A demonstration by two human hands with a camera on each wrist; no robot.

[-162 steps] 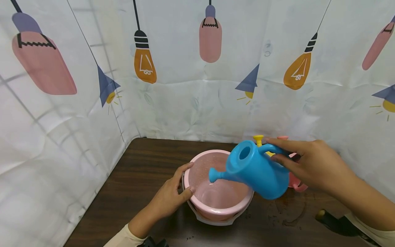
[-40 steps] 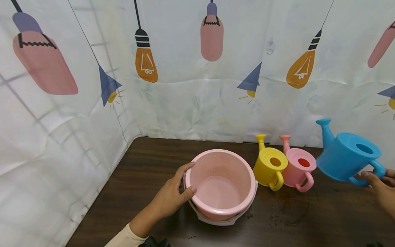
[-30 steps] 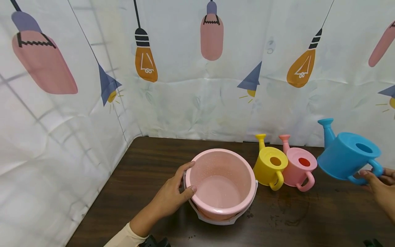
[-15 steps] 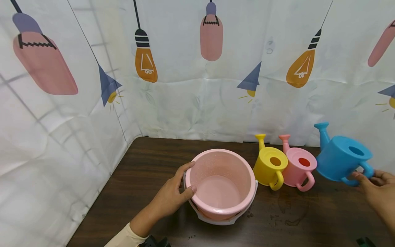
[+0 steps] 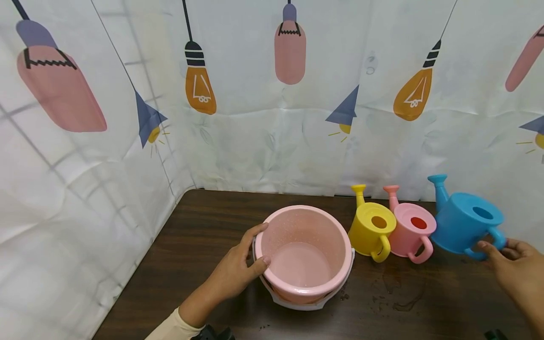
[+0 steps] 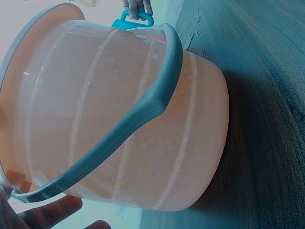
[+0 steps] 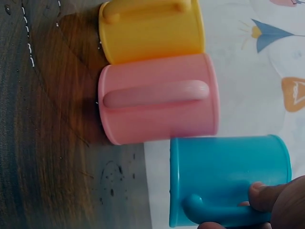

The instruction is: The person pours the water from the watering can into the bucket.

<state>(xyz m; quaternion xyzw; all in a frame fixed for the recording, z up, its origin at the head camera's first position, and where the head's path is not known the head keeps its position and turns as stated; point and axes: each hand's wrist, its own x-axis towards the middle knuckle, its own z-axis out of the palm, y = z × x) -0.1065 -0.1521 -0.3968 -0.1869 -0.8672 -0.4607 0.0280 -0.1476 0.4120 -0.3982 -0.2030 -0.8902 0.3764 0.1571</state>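
My right hand grips the handle of a blue watering can. In the right wrist view the can's base sits higher than those beside it, so it appears off the tabletop. Close to its left stand a pink watering can and a yellow watering can, upright side by side. My left hand holds the left rim of a pink bucket, with the thumb over the edge. The left wrist view shows fingertips outside the bucket wall and the bucket's handle hanging down its side.
The dark wooden table bears wet marks and drops in front of the watering cans. A white curtain printed with lamps hangs behind the table and along its left side.
My right hand took the blue watering can from its tilt over the bucket to the far right, then lowered it leftward towards the pink can. The left hand stays on the bucket.
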